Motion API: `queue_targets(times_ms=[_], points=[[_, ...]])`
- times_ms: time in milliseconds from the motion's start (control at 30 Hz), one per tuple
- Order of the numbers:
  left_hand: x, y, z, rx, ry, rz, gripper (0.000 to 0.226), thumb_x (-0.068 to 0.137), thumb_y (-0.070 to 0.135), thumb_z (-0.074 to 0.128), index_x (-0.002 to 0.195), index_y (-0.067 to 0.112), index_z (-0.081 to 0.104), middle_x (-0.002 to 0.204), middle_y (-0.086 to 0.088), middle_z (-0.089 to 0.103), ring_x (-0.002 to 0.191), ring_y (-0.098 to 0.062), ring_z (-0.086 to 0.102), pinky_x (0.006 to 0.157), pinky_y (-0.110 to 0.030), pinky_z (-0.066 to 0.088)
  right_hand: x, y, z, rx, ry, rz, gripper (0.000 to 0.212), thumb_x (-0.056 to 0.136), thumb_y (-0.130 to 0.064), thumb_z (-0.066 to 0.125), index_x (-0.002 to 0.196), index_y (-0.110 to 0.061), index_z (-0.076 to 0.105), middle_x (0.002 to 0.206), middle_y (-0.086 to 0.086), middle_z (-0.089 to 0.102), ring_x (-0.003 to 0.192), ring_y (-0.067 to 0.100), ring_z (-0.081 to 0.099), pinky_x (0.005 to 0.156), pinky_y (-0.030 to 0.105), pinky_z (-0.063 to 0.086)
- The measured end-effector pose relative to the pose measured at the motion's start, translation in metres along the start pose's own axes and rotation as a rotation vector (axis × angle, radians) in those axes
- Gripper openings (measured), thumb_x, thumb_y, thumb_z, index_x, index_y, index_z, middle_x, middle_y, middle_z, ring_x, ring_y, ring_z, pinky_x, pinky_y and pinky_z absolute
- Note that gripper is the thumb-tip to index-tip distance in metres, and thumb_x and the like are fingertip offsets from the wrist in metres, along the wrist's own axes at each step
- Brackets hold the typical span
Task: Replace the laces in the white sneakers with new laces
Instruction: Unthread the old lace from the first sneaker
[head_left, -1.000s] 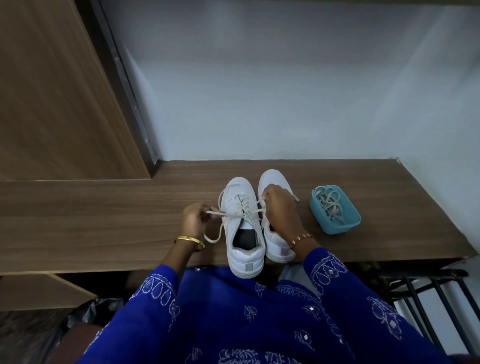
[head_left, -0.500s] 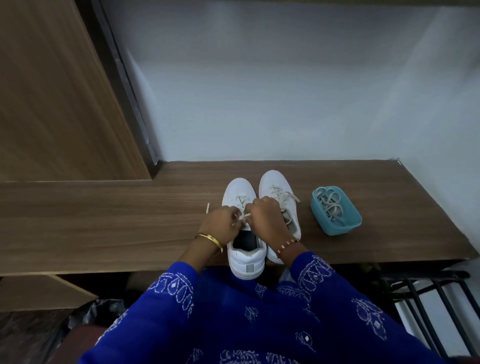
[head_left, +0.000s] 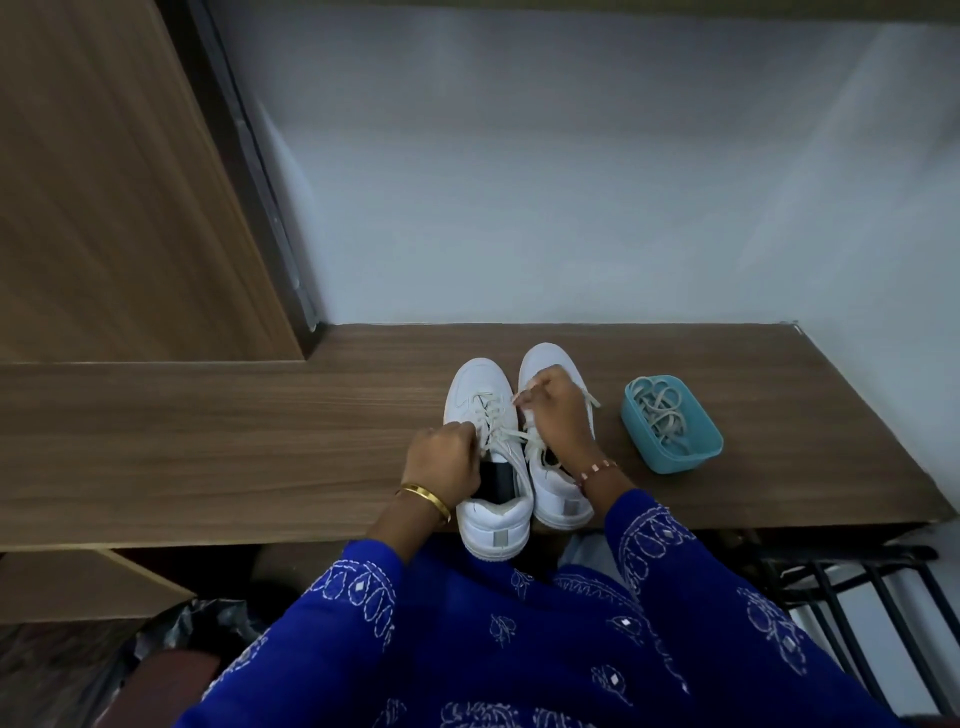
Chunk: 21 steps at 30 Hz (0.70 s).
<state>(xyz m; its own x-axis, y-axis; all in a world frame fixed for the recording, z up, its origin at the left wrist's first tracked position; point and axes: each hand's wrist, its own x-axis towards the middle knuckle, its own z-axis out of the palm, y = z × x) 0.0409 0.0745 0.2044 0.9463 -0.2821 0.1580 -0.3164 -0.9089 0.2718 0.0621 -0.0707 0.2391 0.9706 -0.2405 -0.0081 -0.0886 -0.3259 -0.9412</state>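
Two white sneakers stand side by side on the wooden shelf (head_left: 260, 431), toes pointing away from me. The left sneaker (head_left: 485, 467) is laced with a cream lace (head_left: 493, 415) and its heel overhangs the front edge. My left hand (head_left: 447, 462) grips the lace at the sneaker's left upper eyelets. My right hand (head_left: 553, 410) lies over the right sneaker (head_left: 558, 488) and pinches the other end of that lace, which runs taut across to it. The right sneaker's own lace is mostly hidden under my hand.
A small teal tub (head_left: 675, 457) holding several loose laces sits on the shelf right of the sneakers. A wooden cabinet side (head_left: 104, 182) rises at the left, a pale wall behind. A black metal rack (head_left: 857, 597) stands below at the right.
My hands met over the left sneaker's tongue half a second ago. Since then the right hand has moved up and right over the right sneaker, drawing the lace end out, while the left stayed low.
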Motion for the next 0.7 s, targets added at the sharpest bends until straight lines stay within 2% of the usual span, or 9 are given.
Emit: queue_targets(times_ms=[100,133,200,300,367,433,567,633,700], points=[[-0.004,-0.005,0.004,-0.254,-0.016,-0.065,0.010,0.089,0.017,0.050,0.083,0.011,0.055,0.081,-0.009,0.061,0.078,-0.031,0.058,0.064,-0.028,0.033,0.004,-0.004,-0.002,0.192,0.222,0.079,0.025,0.090,0.002,0.036,0.075,-0.016,0.044,0.080,0.017,0.061,0.078,0.029,0.061,0.075,0.041,0.050],[-0.003,-0.009,0.005,-0.366,-0.050,-0.103,0.012,0.089,0.015,0.051,0.077,0.015,0.052,0.075,-0.006,0.058,0.074,-0.029,0.056,0.063,-0.029,0.035,0.003,-0.004,-0.003,0.145,0.256,0.048,0.022,0.088,0.004,0.037,0.079,-0.014,0.046,0.081,0.016,0.060,0.077,0.027,0.058,0.072,0.040,0.049],[-0.002,-0.014,0.006,-0.486,-0.082,-0.140,0.024,0.089,0.015,0.053,0.067,0.022,0.044,0.067,-0.001,0.054,0.068,-0.024,0.052,0.062,-0.030,0.038,-0.002,-0.002,-0.007,-0.162,0.250,-0.103,0.021,0.082,0.007,0.042,0.092,-0.006,0.055,0.092,0.015,0.060,0.083,0.025,0.053,0.073,0.036,0.044],[-0.001,-0.014,0.004,-0.511,-0.093,-0.151,0.028,0.089,0.015,0.052,0.065,0.024,0.042,0.064,-0.002,0.054,0.063,-0.022,0.049,0.061,-0.031,0.039,-0.003,0.005,-0.004,-0.664,0.108,-0.451,0.027,0.073,0.002,0.057,0.097,-0.005,0.067,0.102,0.015,0.062,0.094,0.032,0.054,0.082,0.043,0.045],[0.001,-0.013,0.004,-0.549,-0.104,-0.185,0.030,0.090,0.012,0.051,0.065,0.024,0.041,0.060,-0.001,0.051,0.062,-0.022,0.047,0.060,-0.031,0.036,-0.002,0.013,0.005,-0.882,-0.059,-0.570,0.017,0.071,-0.008,0.063,0.086,-0.010,0.071,0.088,0.013,0.066,0.085,0.034,0.059,0.081,0.044,0.046],[0.002,-0.014,0.003,-0.593,-0.130,-0.228,0.028,0.090,0.013,0.049,0.065,0.022,0.041,0.059,0.000,0.049,0.062,-0.022,0.046,0.061,-0.032,0.035,-0.007,0.019,0.013,-1.025,-0.150,-0.579,0.006,0.072,-0.015,0.069,0.075,-0.010,0.070,0.071,0.011,0.064,0.074,0.032,0.060,0.076,0.042,0.047],[-0.003,-0.015,0.000,-1.021,-0.050,-0.431,0.030,0.091,0.003,0.044,0.063,0.012,0.044,0.060,-0.001,0.054,0.059,-0.013,0.052,0.059,-0.027,0.038,-0.011,0.018,0.010,-0.952,-0.114,-0.549,0.008,0.076,-0.009,0.065,0.068,-0.009,0.064,0.061,0.010,0.062,0.068,0.032,0.058,0.067,0.037,0.041],[-0.004,-0.018,-0.007,-1.299,0.085,-0.506,0.037,0.093,-0.003,0.035,0.059,0.012,0.042,0.056,0.000,0.061,0.056,-0.008,0.059,0.057,-0.022,0.044,-0.009,0.013,0.004,-0.938,-0.034,-0.544,0.008,0.078,-0.006,0.061,0.071,-0.008,0.064,0.066,0.011,0.064,0.072,0.032,0.058,0.067,0.035,0.039],[-0.001,-0.020,-0.017,-1.616,0.223,-0.593,0.037,0.094,0.001,0.030,0.061,0.011,0.041,0.058,-0.007,0.066,0.053,-0.013,0.063,0.052,-0.021,0.049,-0.006,0.006,-0.003,-0.856,0.011,-0.458,0.013,0.084,-0.007,0.053,0.080,-0.008,0.065,0.079,0.010,0.067,0.081,0.030,0.057,0.073,0.036,0.042]])
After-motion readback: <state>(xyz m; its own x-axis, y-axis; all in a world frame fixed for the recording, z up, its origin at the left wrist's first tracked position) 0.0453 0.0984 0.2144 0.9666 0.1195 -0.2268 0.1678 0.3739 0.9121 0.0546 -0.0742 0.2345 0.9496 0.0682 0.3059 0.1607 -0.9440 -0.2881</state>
